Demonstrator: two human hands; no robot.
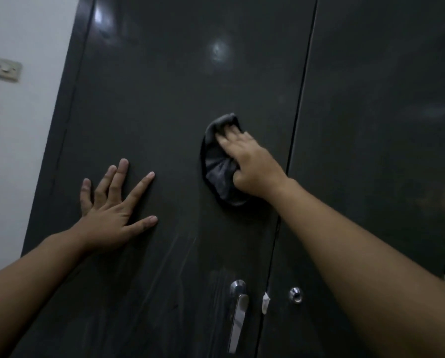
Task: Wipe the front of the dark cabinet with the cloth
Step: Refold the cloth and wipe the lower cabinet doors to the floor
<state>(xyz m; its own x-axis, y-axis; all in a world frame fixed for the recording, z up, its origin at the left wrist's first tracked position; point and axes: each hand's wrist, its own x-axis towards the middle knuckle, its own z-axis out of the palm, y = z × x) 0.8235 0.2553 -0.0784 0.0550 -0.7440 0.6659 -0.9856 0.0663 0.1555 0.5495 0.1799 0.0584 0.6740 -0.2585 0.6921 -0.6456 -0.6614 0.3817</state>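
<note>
Your right hand [252, 166] grips the bunched dark cloth [217, 164] and presses it against the left door of the dark cabinet [164, 86], near the seam between the two doors and above the metal handle [238, 313]. The fingers lie over the cloth; the thumb curls into its folds. Your left hand [110, 215] holds nothing: it rests flat on the same door, fingers spread, well apart from the cloth. Pale streaks mark the door below both hands. A wall switch [8, 69] sits at far left.
</note>
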